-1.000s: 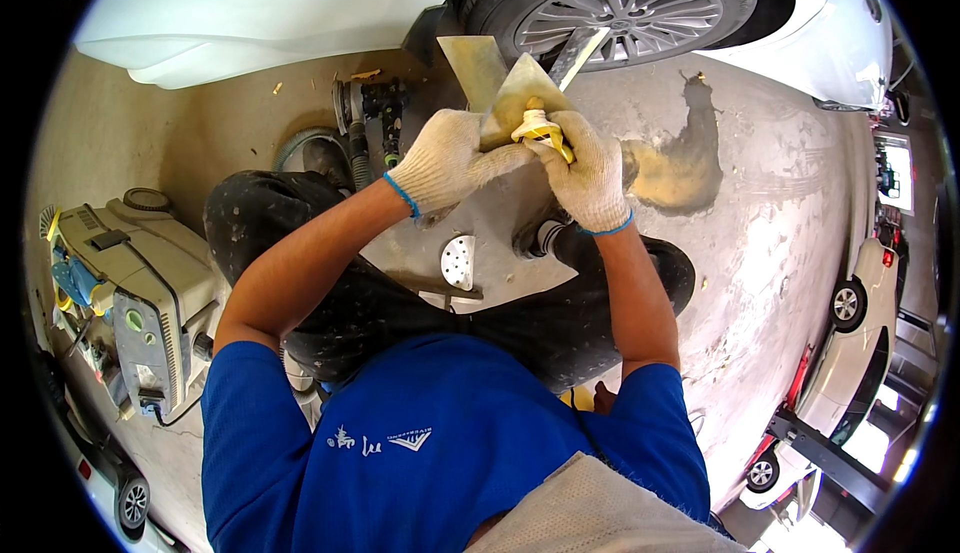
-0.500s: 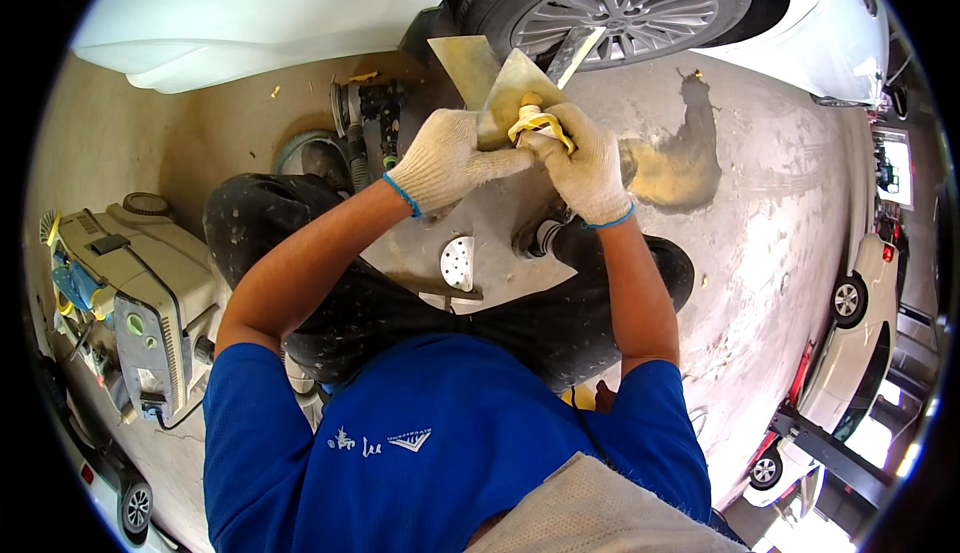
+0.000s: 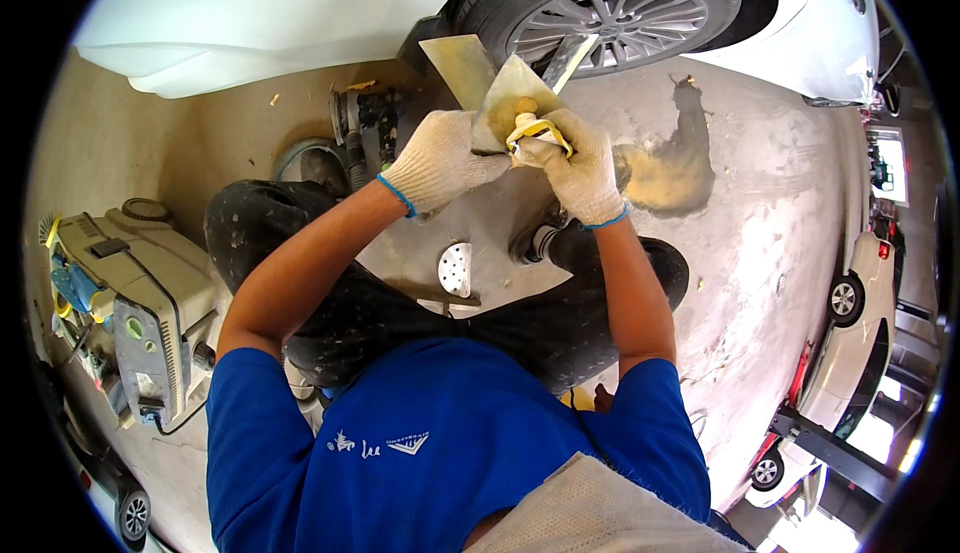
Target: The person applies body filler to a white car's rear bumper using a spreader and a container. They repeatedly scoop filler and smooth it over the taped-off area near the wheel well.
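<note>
My left hand [image 3: 437, 158], in a white knit glove with a blue cuff, is closed on a putty-smeared flat spreader [image 3: 513, 91]. A second spreader blade [image 3: 458, 65] fans out behind it to the left. My gloved right hand [image 3: 583, 161] grips a crumpled yellow-and-white tube [image 3: 538, 133] against the near spreader's face. A dab of yellow-brown paste [image 3: 525, 106] sits on that blade by the tube's tip. Another narrow blade [image 3: 572, 61] juts out beyond my right hand; which hand holds it is hidden.
Ahead stands a white car with its wheel [image 3: 610, 15]. A sander with a hose [image 3: 350, 133] lies on the floor left of my hands. A perforated white disc [image 3: 455, 269] lies between my legs. A boxy beige machine [image 3: 150, 273] stands at left. Yellowish dust [image 3: 665, 173] marks the floor.
Both hands have shifted very slightly left with the spreaders and tube. The tube stays pressed to the blade, and my grips look the same.
</note>
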Demonstrator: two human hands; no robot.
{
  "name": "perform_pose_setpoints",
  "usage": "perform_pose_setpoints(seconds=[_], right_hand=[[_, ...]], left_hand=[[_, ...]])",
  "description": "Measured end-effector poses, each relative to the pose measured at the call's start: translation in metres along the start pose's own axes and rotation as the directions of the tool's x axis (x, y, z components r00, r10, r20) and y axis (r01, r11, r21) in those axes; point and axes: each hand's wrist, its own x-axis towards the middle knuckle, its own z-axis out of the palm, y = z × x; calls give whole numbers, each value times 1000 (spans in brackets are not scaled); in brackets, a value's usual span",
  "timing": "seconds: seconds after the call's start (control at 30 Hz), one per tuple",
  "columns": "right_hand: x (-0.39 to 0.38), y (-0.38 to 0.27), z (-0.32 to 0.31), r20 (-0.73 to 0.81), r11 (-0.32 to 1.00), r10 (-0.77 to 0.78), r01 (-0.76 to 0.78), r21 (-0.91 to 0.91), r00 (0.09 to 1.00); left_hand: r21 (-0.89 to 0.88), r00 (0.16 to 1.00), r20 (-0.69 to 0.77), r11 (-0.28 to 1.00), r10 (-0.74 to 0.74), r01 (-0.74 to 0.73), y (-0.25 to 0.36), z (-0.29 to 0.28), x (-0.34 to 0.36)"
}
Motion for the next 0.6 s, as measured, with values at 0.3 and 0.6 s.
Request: perform_pose_setpoints(seconds=[0.3,0.6], right_hand=[[6,-7,11,3,994,30,-30,106,1000],[-1,-58,-19,196,771,632,-633,-64,750]], left_hand=[[35,997,-30,997,77,-76,-7,-10,-6],[231,990,-90,965,-108,126,-21,-50,-6]])
